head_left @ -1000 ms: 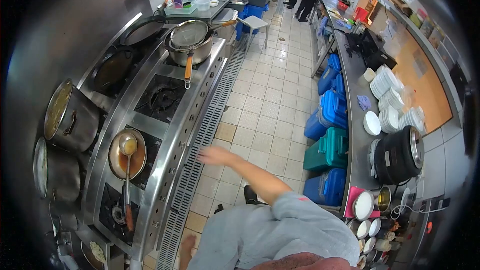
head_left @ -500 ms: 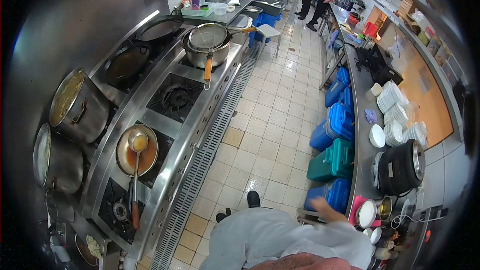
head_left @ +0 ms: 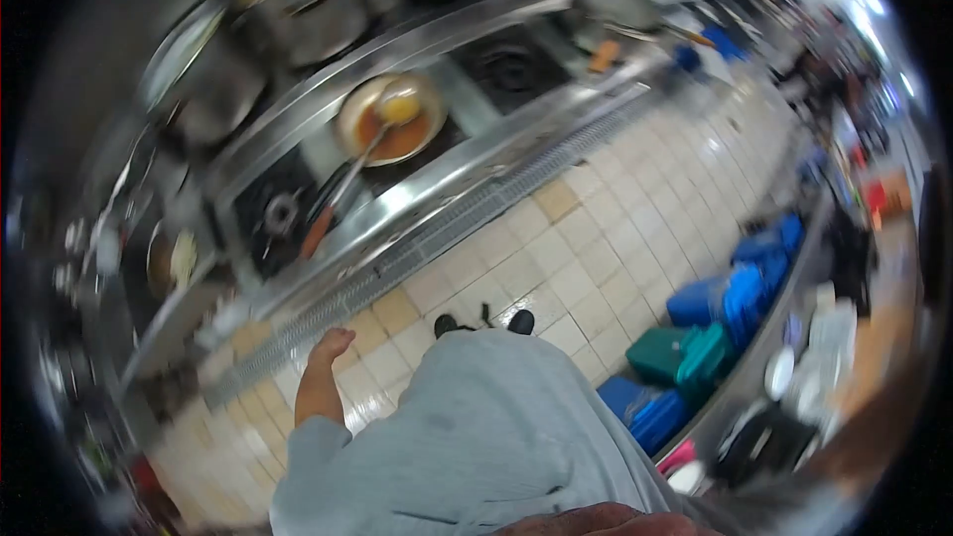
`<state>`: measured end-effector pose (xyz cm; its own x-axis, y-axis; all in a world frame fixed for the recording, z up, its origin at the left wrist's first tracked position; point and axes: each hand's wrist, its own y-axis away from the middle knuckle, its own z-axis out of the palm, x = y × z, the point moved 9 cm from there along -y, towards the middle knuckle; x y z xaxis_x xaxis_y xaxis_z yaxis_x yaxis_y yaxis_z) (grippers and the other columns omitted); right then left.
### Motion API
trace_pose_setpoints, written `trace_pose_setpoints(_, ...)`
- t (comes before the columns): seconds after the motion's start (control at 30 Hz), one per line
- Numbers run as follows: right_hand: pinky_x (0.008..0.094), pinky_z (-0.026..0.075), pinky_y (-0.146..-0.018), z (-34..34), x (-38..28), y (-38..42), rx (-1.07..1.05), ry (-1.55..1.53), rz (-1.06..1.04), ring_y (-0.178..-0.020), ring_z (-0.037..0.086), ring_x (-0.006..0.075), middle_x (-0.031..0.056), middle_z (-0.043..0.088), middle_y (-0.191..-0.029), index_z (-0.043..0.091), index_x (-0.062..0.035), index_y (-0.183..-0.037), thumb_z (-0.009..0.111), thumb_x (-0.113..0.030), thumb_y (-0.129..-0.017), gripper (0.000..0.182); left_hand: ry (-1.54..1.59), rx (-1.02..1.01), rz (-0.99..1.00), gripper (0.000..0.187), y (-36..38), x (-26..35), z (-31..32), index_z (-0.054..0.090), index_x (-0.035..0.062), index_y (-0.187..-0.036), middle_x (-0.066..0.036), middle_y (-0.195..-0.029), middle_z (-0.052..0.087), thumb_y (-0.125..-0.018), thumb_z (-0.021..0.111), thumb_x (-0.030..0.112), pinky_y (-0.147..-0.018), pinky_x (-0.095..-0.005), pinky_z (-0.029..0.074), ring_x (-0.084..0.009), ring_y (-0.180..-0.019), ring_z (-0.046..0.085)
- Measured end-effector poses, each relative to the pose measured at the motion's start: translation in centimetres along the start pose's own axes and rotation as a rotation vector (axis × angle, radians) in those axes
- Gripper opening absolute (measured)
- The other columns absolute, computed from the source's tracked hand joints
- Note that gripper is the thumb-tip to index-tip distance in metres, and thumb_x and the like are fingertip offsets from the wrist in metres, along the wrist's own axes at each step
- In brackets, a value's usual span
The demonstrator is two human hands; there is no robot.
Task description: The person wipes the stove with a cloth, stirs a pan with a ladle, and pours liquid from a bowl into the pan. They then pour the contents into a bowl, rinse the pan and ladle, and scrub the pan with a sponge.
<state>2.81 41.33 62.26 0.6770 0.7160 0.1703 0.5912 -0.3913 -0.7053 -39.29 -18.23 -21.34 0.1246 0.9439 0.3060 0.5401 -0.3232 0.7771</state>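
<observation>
My left hand (head_left: 336, 344) hangs over the tiled floor beside the stove, its fingers looking loosely curled with nothing seen in them. It touches nothing. On the right a blurred forearm (head_left: 874, 447) stretches out toward the dark picture edge, and the hand at its end is hidden. On a stove burner sits a frying pan (head_left: 407, 147) with reddish-brown liquid. A ladle (head_left: 400, 109) rests in the pan with yellowish liquid in its bowl, its handle lying along the pan's handle toward the front.
The steel stove (head_left: 476, 174) runs along a floor drain grate (head_left: 467, 213). Large stockpots (head_left: 323, 25) stand behind the pan. Blue bins (head_left: 730, 303) and a green bin (head_left: 670, 355) line the lower side of the right counter. Stacked white dishes (head_left: 824, 337) stand on that counter.
My view has swung, bringing the stove to the upper middle. My left hand has come into view, while the right hand, earlier a blur near the bins, is lost at the right.
</observation>
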Motion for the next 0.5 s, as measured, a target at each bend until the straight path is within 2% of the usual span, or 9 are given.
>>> trace_pose_setpoints(0.13,0.0463,0.053,-0.075,3.6,24.4,25.7,-0.140,0.223,0.593,-0.083,0.066,0.0349,0.0173,0.068,-0.086,0.068,-0.0020,-0.094,0.059,-0.032,-0.088,0.031,0.056,0.055,-0.318,0.068,12.9,-19.8,7.5,0.062,-0.0101,-0.117,-0.028,-0.119,0.064,-0.093,0.051,0.053,-0.095,-0.0416,0.049,-0.0340,-0.116,0.061)
trace_pose_setpoints(0.17,0.0467,0.052,-0.076,6.4,27.7,34.6,-0.241,0.205,0.742,-0.084,0.066,0.0354,0.0180,0.068,-0.088,0.068,-0.0017,-0.095,0.059,-0.032,-0.088,0.033,0.063,-0.139,-0.562,0.072,19.6,-16.2,6.8,0.062,-0.0112,-0.117,-0.028,-0.119,0.064,-0.093,0.049,0.055,-0.096,-0.0418,0.050,-0.0349,-0.114,0.062)
trace_pose_setpoints(0.23,0.0476,0.052,-0.079,14.8,27.8,52.2,-0.490,0.113,0.986,-0.088,0.065,0.0366,0.0192,0.068,-0.091,0.068,-0.0012,-0.099,0.060,-0.034,-0.088,0.035,-0.104,-0.210,-0.497,0.074,18.3,-26.7,14.7,0.058,-0.0111,-0.122,-0.028,-0.121,0.063,-0.093,0.048,0.057,-0.098,-0.0416,0.048,-0.0355,-0.115,0.061)
trace_pose_setpoints(0.3,0.0484,0.051,-0.082,25.9,18.9,65.8,-0.813,-0.072,1.052,-0.091,0.065,0.0377,0.0205,0.068,-0.095,0.067,-0.0006,-0.102,0.060,-0.035,-0.089,0.037,-0.026,-0.233,-0.633,0.075,20.6,-25.3,16.9,0.057,-0.0098,-0.125,-0.027,-0.123,0.062,-0.093,0.048,0.057,-0.101,-0.0414,0.047,-0.0365,-0.117,0.060)
trace_pose_setpoints(0.37,0.0493,0.050,-0.085,37.9,3.3,71.7,-1.123,-0.316,0.784,-0.094,0.064,0.0388,0.0218,0.068,-0.098,0.067,-0.0001,-0.105,0.061,-0.036,-0.089,0.040,-0.048,-0.308,-0.466,0.073,18.0,-19.3,15.1,0.057,-0.0026,-0.129,-0.025,-0.130,0.059,-0.092,0.047,0.059,-0.108,-0.0417,0.040,-0.0377,-0.125,0.053)
trace_pose_setpoints(0.4,0.0497,0.050,-0.086,44.0,-7.5,70.7,-1.099,-0.448,0.343,-0.096,0.064,0.0394,0.0224,0.068,-0.100,0.067,0.0001,-0.107,0.061,-0.037,-0.089,0.042,-0.074,-0.332,-0.412,0.071,16.2,-16.6,14.2,0.058,0.0017,-0.131,-0.023,-0.134,0.057,-0.092,0.047,0.060,-0.111,-0.0420,0.036,-0.0382,-0.129,0.050)
trace_pose_setpoints(0.43,0.0503,0.049,-0.082,51.8,-20.2,70.4,-1.556,-0.760,0.090,-0.096,0.062,0.0427,0.0271,0.066,-0.099,0.067,0.0010,-0.096,0.061,-0.038,-0.087,0.040,-0.070,-0.344,-0.292,0.069,14.3,-12.7,12.7,0.063,0.0022,-0.125,-0.022,-0.133,0.057,-0.092,0.047,0.061,-0.110,-0.0426,0.037,-0.0372,-0.128,0.051)
trace_pose_setpoints(0.47,0.0450,0.050,-0.081,51.1,-32.4,59.3,-1.436,-0.799,-0.297,-0.089,0.064,0.0364,0.0215,0.069,-0.092,0.068,-0.0002,-0.093,0.060,-0.031,-0.089,0.032,-0.214,-0.270,-0.140,0.068,9.7,-11.4,12.8,0.067,0.0010,-0.118,-0.022,-0.132,0.058,-0.092,0.047,0.060,-0.108,-0.0429,0.039,-0.0372,-0.126,0.053)
trace_pose_setpoints(0.5,0.0500,0.049,-0.073,53.6,-39.4,51.0,-1.202,-1.002,-0.235,-0.085,0.064,0.0426,0.0264,0.066,-0.087,0.067,0.0007,-0.086,0.058,-0.037,-0.088,0.038,-0.284,-0.264,-0.070,0.068,6.0,-8.6,12.3,0.067,0.0003,-0.116,-0.023,-0.130,0.059,-0.092,0.047,0.060,-0.107,-0.0435,0.040,-0.0375,-0.124,0.054)
